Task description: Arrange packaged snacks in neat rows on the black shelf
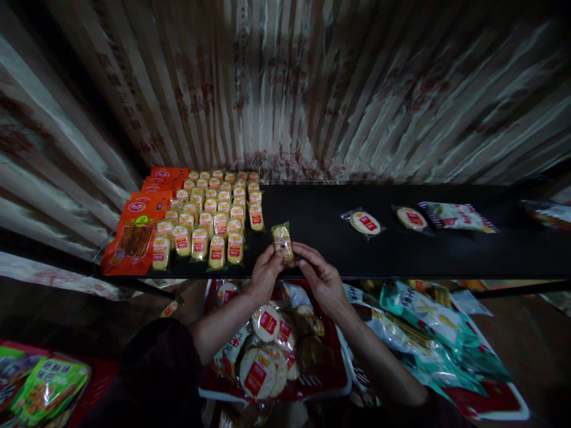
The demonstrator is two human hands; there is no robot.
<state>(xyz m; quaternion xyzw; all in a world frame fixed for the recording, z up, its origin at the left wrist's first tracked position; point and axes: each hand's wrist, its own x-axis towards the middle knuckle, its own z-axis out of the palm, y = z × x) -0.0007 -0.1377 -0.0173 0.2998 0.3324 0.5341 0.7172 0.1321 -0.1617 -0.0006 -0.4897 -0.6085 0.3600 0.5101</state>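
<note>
In the head view, a small snack cake (282, 238) in a clear wrapper stands over the front edge of the black shelf (307, 226). My left hand (266, 272) pinches its lower left side between thumb and fingers. The fingertips of my right hand (322, 274) close on its lower right side. Left of my hands, rows of similar wrapped cakes (216, 251) with red and yellow labels are lined up on the shelf, and one cake (256, 217) lies at the right end of these rows.
Orange snack bags (134, 238) overlap at the shelf's left. Two round wrapped crackers (366, 223) and a striped packet (457, 216) lie to the right. Below, a red basket (323, 386) holds round wrapped snacks beside green-and-white bags (428, 309). A pleated curtain (276, 89) hangs behind.
</note>
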